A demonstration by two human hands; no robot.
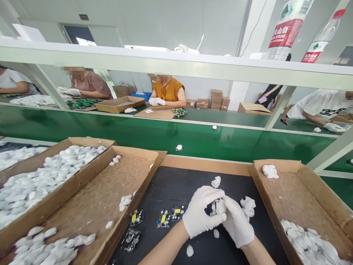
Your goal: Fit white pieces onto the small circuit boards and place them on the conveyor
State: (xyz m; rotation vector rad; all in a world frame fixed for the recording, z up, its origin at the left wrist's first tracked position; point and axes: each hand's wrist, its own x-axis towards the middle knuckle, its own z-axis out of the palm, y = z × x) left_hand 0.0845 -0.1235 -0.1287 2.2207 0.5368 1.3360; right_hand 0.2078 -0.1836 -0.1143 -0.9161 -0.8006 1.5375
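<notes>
Both hands, left (201,215) and right (237,225), clamp one white piece (220,206) between them.

Green conveyor (138,134), water bottles (286,31), stacked boxes (217,98)

White-gloved hands (217,217), black mat (176,187), brown cardboard trays (93,206), green belt (165,136)

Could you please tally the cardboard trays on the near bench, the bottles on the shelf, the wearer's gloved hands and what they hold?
Cardboard trays: 3
Bottles: 2
Gloved hands: 2, left hand and right hand
Held white part: 1
Total: 8
</notes>
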